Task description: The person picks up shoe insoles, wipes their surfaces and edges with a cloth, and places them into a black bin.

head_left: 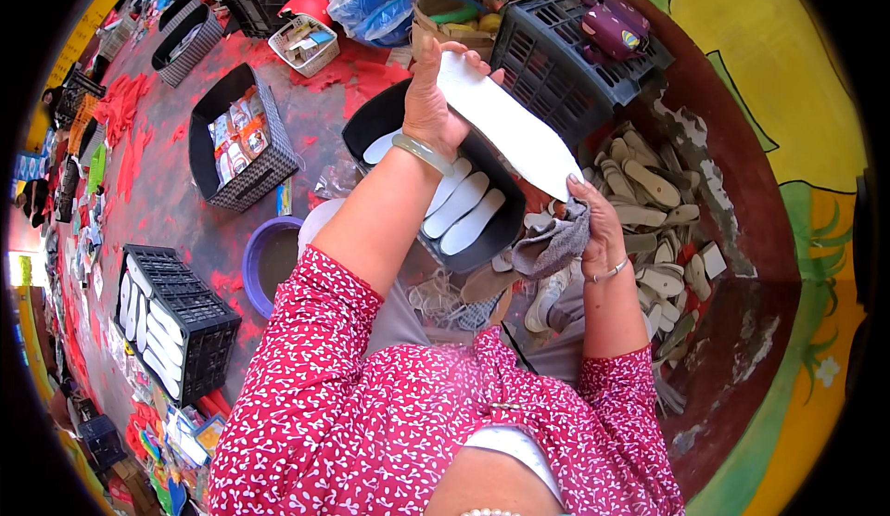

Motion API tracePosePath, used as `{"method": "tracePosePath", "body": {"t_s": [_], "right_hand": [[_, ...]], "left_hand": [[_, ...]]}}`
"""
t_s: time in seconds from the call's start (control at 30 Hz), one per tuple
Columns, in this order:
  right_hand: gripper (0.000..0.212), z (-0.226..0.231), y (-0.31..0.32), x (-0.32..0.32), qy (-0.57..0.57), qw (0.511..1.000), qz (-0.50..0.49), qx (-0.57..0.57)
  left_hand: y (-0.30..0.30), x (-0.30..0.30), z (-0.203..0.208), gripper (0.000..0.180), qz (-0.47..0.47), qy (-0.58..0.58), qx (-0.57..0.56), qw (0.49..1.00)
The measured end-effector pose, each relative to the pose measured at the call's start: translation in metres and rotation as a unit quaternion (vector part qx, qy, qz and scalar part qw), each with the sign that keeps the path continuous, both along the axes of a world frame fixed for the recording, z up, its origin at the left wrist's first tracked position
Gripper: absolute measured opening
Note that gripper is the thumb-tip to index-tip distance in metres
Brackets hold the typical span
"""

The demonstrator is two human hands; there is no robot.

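Observation:
A white shoe sole [512,127] is held up slantwise between my two hands. My left hand [436,103] grips its upper end, thumb on one side and fingertips showing past the far edge. At the lower end, my right hand [604,229] pinches the tip and also holds a bunched grey cloth [556,242]. Beneath the sole stands a black basket [375,113], partly hidden by my left arm. Several white soles [473,222] lie side by side in it.
Many dusty soles [654,182] are heaped at right, beside the wall. A black crate [556,52] carries a purple bag [615,26]. At left are a purple basin [269,261], a crate of white soles [190,354] and a patterned basket [250,178] holding packets.

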State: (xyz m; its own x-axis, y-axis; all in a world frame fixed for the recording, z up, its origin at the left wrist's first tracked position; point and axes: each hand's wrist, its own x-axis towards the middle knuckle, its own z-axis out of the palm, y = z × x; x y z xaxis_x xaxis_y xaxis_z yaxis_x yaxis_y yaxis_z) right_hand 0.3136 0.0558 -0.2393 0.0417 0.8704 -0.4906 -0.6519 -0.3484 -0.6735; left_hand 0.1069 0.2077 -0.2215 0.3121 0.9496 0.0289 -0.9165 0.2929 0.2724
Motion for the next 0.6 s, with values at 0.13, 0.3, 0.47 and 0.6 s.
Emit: {"method": "tracePosePath", "body": {"t_s": [0.13, 0.3, 0.47, 0.6], "right_hand": [[0.027, 0.005, -0.001, -0.008, -0.029, 0.999, -0.017, -0.004], [0.031, 0.028, -0.001, -0.021, -0.03, 0.995, -0.015, 0.092], [0.031, 0.011, -0.001, 0.008, -0.024, 0.994, 0.032, 0.103], [0.031, 0.018, 0.0, -0.009, -0.082, 0.993, -0.04, 0.077]], "left_hand": [[0.005, -0.005, -0.007, 0.02, -0.003, -0.001, -0.013, 1.0], [0.005, -0.004, -0.002, 0.026, 0.039, 0.04, -0.033, 0.998], [0.003, -0.008, 0.005, 0.036, -0.018, -0.003, 0.016, 1.0], [0.005, -0.005, 0.0, 0.027, 0.001, 0.061, 0.034, 0.998]]}}
